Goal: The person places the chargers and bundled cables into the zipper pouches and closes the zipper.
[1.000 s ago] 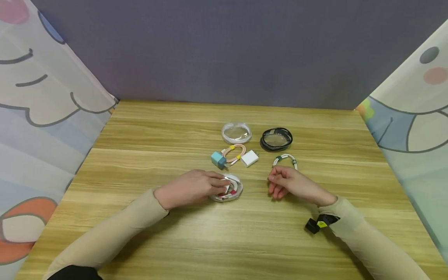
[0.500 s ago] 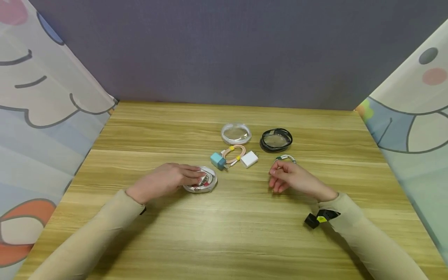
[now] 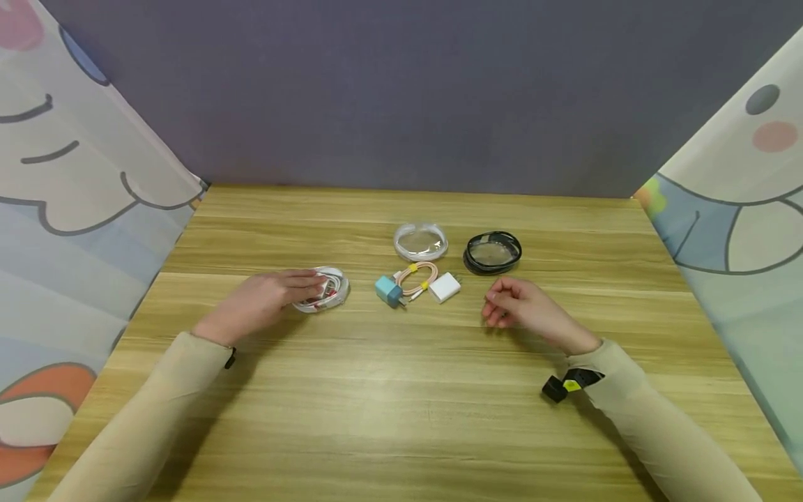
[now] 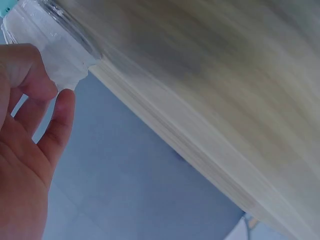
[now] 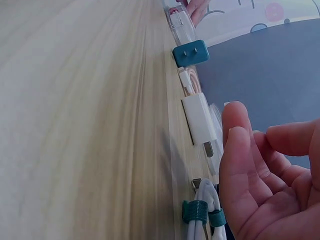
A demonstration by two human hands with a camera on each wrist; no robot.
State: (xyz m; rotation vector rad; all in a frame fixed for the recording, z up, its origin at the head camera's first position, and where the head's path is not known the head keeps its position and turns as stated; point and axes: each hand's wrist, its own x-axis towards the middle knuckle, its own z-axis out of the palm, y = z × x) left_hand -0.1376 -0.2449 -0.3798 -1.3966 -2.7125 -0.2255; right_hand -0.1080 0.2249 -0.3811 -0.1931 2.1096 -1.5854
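Observation:
My left hand (image 3: 257,300) grips a clear oval plastic case (image 3: 341,294) with a coiled white cable and red pieces inside, at the left of the table. In the left wrist view, thumb and fingers meet at the edge of its clear plastic. My right hand (image 3: 523,310) hovers over the right side, fingers loosely curled around nothing. Close beside it in the right wrist view lies a looped white cable (image 5: 212,200) with green ties; in the head view this hand hides it. Nearest on its left is a white charger (image 3: 445,287) with its prongs pointing out.
Between the hands lie a teal charger (image 3: 389,291) and a pink cable (image 3: 406,284) with yellow ties. Behind them are a white-rimmed clear case (image 3: 401,252) and a black-rimmed one (image 3: 473,265). A grey panel (image 3: 414,97) borders the wooden table (image 3: 389,411) at the back.
My left hand has moved the clear case leftward and farther back, away from the chargers. The right hand has shifted slightly back and now covers the white cable in the head view.

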